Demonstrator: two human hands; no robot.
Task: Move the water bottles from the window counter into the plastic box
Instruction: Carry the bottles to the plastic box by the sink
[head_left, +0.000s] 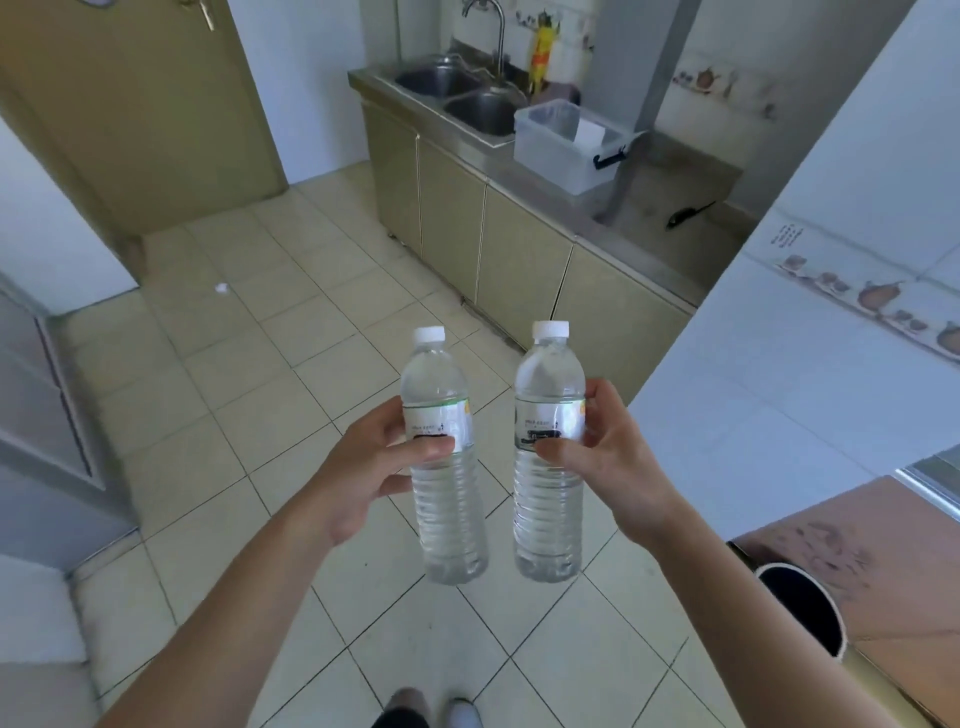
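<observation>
A tiled floor (270, 395) fills most of the view, with a steel-topped cabinet desk (519, 244) running along the far side and carrying a double sink (467, 98). On that desk, just beside the sink, stands the clear plastic box (563, 145), lid off and with a white sheet of some kind inside; no bottles show in it. At the lower right is the corner of a brown window desk (841, 519) with a dark round tube (800, 608) near its edge. Over the floor, well apart from the box, the left hand (358, 467) holds one water bottle (444, 457) upright, fingers curled round the label, and the right hand (608, 457) holds a second bottle (548, 452) the same way. This looks like the carrying step. The next move calls for crossing to the box and lowering both bottles in, clear of its rim.
</observation>
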